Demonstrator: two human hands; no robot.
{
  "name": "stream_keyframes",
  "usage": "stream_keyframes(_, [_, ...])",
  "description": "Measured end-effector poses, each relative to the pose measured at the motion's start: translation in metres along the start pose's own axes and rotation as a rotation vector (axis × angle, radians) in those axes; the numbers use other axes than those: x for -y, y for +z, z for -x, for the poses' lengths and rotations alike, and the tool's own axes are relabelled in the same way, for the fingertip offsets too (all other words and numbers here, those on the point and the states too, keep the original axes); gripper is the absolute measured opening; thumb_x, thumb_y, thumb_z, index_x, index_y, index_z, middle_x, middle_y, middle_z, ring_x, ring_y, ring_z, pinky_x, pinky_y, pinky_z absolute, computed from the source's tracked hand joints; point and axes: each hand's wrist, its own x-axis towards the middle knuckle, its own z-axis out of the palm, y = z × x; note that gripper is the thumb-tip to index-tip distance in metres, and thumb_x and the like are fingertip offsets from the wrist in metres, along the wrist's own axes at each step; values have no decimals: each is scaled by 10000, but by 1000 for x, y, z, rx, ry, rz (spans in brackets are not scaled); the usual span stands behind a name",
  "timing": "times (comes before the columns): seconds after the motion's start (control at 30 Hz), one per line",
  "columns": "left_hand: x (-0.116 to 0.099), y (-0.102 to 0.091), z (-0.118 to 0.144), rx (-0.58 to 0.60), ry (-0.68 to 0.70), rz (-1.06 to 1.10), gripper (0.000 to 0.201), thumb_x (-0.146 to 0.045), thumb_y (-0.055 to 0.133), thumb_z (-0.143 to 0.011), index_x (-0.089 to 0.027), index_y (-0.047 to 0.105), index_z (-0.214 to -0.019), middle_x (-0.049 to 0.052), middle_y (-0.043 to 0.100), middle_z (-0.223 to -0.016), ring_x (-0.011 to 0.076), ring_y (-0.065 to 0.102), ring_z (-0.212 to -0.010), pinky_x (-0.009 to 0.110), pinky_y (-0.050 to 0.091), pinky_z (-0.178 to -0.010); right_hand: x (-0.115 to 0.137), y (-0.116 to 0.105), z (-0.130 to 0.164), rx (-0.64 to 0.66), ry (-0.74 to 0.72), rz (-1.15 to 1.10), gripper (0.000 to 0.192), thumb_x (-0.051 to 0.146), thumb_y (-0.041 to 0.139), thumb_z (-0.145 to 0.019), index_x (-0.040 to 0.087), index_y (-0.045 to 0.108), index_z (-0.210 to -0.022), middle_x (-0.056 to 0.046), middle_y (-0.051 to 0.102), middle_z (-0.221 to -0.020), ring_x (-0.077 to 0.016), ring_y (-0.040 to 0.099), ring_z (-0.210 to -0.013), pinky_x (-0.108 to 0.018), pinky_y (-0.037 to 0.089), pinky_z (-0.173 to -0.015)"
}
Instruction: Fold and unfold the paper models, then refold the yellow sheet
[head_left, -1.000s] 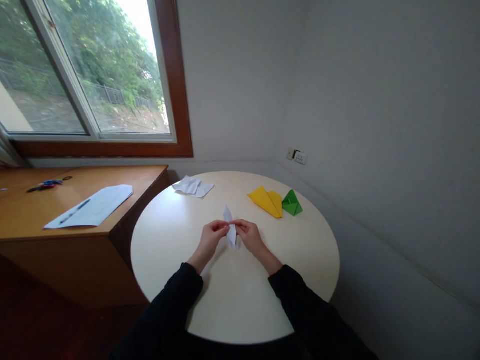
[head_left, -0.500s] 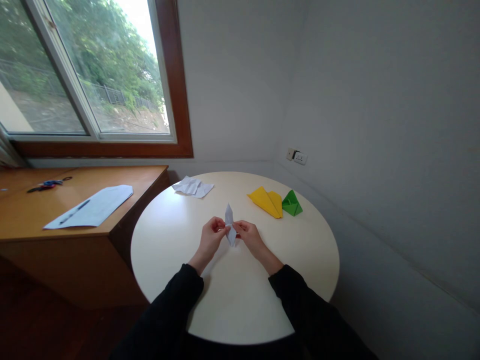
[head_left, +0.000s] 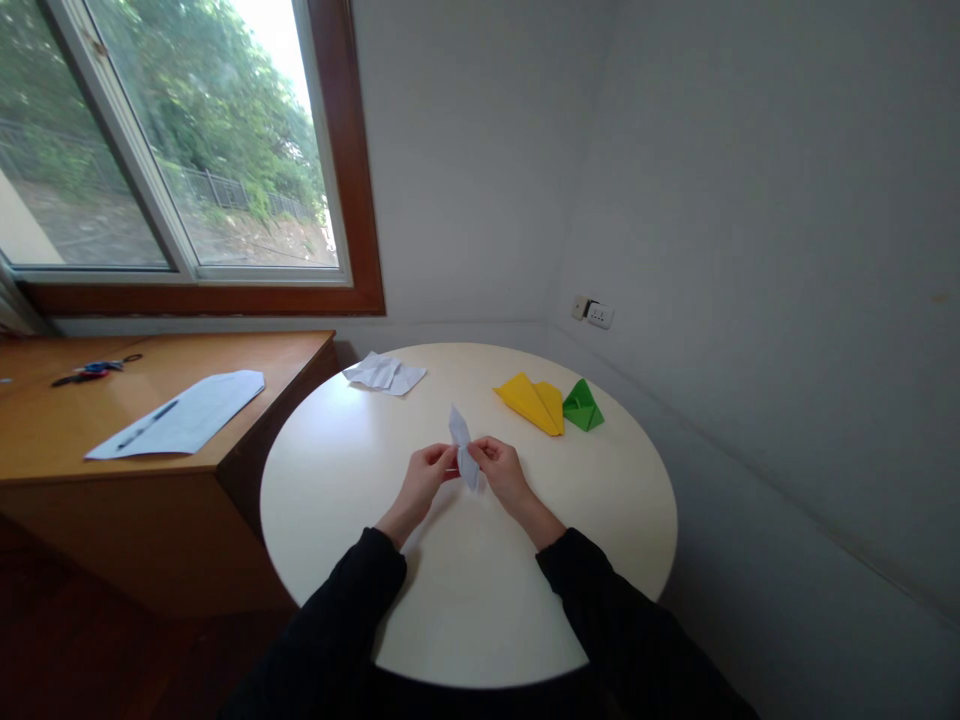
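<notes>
A small folded white paper [head_left: 466, 463], narrow and pointed at both ends, is held a little above the round table, between my two hands. My left hand [head_left: 421, 480] pinches its left side near the middle, thumb against the fingers. From the other side, my right hand [head_left: 504, 474] grips its right edge with thumb and forefinger. The fingers cover the middle of the fold. Beyond the hands, to the right, lie a folded yellow paper [head_left: 534, 402] and a smaller folded green paper [head_left: 583, 406], close against each other.
The round white table [head_left: 465, 590] carries a creased white paper [head_left: 384, 373] at its far left. On the wooden desk [head_left: 300, 365] to the left are a white sheet [head_left: 202, 415] with a pen [head_left: 148, 424] and scissors [head_left: 101, 369]. Walls stand behind and right.
The folded paper has tilted, its upper tip leaning left and its lower tip swinging right. My left hand's fingers have closed in lower beside it; my right hand keeps its pinch.
</notes>
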Motion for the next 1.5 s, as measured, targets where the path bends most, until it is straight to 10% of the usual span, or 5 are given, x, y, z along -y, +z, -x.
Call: stream_keyframes(1.5, [11, -3, -7, -108, 143, -147, 260, -380, 717, -616, -142, 623, -568, 16, 626, -533, 144, 582, -531, 278, 486, -569, -5, 1, 0, 55, 0, 8, 345, 498, 709, -614, 170, 605, -648, -5, 618, -630, -139, 562, -597, -279, 454, -603])
